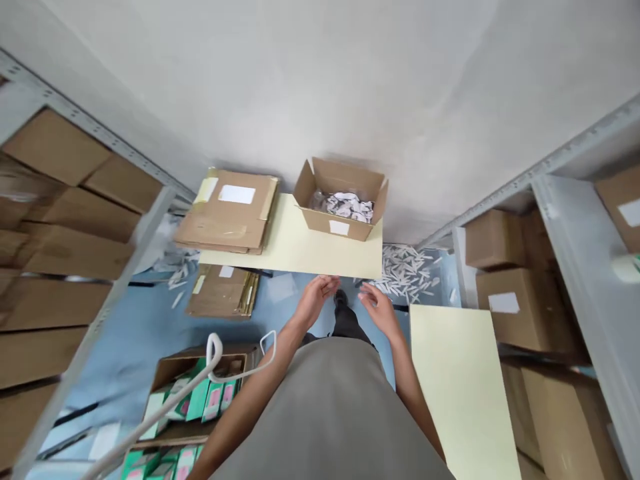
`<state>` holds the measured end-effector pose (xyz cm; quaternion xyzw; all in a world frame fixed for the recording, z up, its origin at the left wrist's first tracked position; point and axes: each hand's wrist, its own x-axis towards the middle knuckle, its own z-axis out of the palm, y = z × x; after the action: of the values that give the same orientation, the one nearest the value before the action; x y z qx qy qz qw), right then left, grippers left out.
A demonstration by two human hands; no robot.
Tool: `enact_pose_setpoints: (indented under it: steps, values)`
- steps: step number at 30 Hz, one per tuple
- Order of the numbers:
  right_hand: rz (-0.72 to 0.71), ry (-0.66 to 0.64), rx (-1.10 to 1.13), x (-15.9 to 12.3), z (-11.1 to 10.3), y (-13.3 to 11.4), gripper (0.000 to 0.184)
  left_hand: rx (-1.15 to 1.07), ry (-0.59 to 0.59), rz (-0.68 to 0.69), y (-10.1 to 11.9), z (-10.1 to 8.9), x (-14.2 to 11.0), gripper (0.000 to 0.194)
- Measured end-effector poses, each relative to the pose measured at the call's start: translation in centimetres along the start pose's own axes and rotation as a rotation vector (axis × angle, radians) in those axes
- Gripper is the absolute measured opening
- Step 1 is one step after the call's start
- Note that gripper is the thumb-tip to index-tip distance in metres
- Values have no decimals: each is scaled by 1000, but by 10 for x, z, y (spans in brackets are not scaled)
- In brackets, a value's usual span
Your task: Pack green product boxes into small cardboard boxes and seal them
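My left hand (317, 299) hangs near the front edge of a pale yellow table (285, 240), fingers stretched out and nothing visible in it. To its right, my right hand (379, 308) is held at about the same height, fingers extended and slightly curved, also without anything visible in it. A gap lies between the hands. Beyond them on the table stands an open cardboard box (317, 220) with its flaps up. Inside it are several crumpled white-and-dark pieces (350, 206) and something clear at the left; their kind I cannot make out.
Flattened cardboard boxes (220, 217) are stacked on the table's left; more cardboard (215, 293) stands below. An open carton of green boxes (197, 393) and a white bent rod (170, 403) are at lower left. A second yellow table (463, 387) is right. Shelves of boxes flank both sides. White pieces (405, 270) litter the floor.
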<state>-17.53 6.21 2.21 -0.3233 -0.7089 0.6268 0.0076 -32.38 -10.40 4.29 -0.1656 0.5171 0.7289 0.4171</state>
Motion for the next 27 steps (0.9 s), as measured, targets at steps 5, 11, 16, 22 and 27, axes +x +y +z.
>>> enact_pose_setpoints:
  steps: [5,11,16,22,27]
  values:
    - [-18,-265,-84,89,15,-24,60,-112,167,71,23,-21,19,22]
    - [-56,-712,-268,153,85,-43,63,-389,503,174,21,-97,-24,16]
    - [-137,-996,-376,147,181,-66,63,-663,740,296,-1,-167,-80,14]
    - [-208,-1257,-502,54,317,-74,58,-836,731,384,-39,-245,-159,9]
    - [-169,-1428,-563,-64,425,-54,55,-872,804,455,-74,-330,-238,12]
